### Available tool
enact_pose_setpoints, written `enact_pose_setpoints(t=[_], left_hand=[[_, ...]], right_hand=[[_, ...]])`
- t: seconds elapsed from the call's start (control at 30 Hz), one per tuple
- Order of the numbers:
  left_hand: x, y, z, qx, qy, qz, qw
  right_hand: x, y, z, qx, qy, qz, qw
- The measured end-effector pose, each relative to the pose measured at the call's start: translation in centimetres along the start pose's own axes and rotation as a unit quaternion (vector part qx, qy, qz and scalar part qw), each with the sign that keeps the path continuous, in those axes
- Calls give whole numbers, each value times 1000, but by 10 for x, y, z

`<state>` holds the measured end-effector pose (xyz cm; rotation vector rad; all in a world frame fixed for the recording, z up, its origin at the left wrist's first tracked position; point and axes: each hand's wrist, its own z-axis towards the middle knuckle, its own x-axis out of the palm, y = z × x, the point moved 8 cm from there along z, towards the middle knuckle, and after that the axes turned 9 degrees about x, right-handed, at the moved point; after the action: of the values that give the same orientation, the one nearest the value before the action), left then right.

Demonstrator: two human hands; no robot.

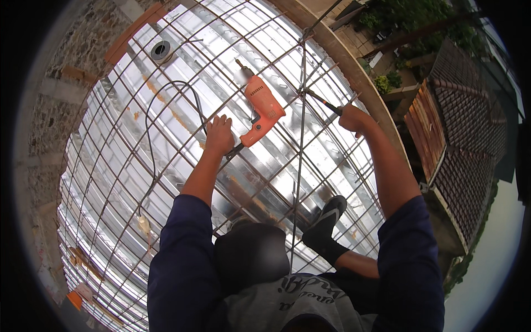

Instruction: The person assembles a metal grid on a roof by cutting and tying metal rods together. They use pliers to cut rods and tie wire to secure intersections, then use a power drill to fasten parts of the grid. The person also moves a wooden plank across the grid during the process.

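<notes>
My right hand (357,121) is closed round the dark handles of pincers (324,103), a slim tool with reddish marks. Their metal head meets the steel bars at a crossing of the rebar mesh (301,145). My left hand (219,135) rests on the mesh, palm down, with its fingers a little apart. Just right of it lies an orange power drill (264,108) on the bars, with a bit in its chuck pointing away from me. The drill's black cord (147,130) loops off to the left.
Shiny ribbed metal decking (232,188) lies under the mesh. A roll of wire (161,51) sits at the far left. My shod foot (326,221) stands on the mesh. A concrete edge (343,50) runs along the right, with a tiled roof (464,105) beyond. Stone wall (52,105) borders the left.
</notes>
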<state>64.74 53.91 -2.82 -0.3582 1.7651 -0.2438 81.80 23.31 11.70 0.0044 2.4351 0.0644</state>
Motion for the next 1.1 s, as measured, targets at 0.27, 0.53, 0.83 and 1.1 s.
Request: enact_pose_setpoints(t=[0.27,0.53,0.83,1.1], left_hand=[[29,2,-9,-37,126,22,991],[25,-3,-9,-41,152,31,987],[21,-4,-7,-48,204,35,977],[22,-4,-7,-58,217,46,973]], right_hand=[[-8,21,10,54,-75,-230,969],[16,4,16,153,-6,-81,985],[47,-27,29,108,112,186,970],[32,-42,40,166,156,49,972]])
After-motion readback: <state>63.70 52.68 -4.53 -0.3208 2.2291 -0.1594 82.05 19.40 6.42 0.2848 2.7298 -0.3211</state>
